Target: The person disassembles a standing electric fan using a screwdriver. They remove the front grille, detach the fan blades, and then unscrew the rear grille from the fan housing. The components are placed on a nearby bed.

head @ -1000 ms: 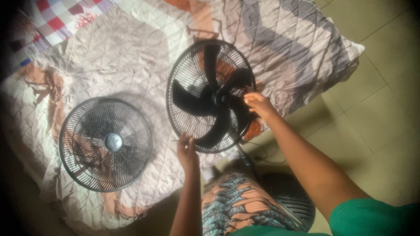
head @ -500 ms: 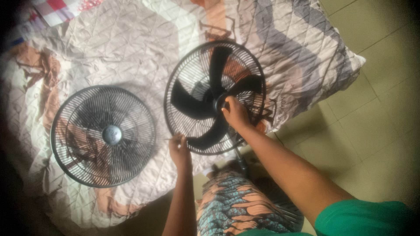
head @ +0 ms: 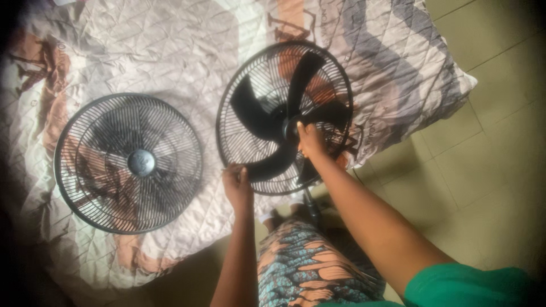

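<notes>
The black fan blade [head: 281, 122] sits upright inside the rear guard [head: 239, 91], above the bed [head: 398, 68] edge. The right hand [head: 310, 139] is nearer, its grip pinching the blade's hub just left of it; the left hand [head: 236, 183] pinches the guard's lower rim. The loose front guard [head: 128, 163] lies flat, well left.
</notes>
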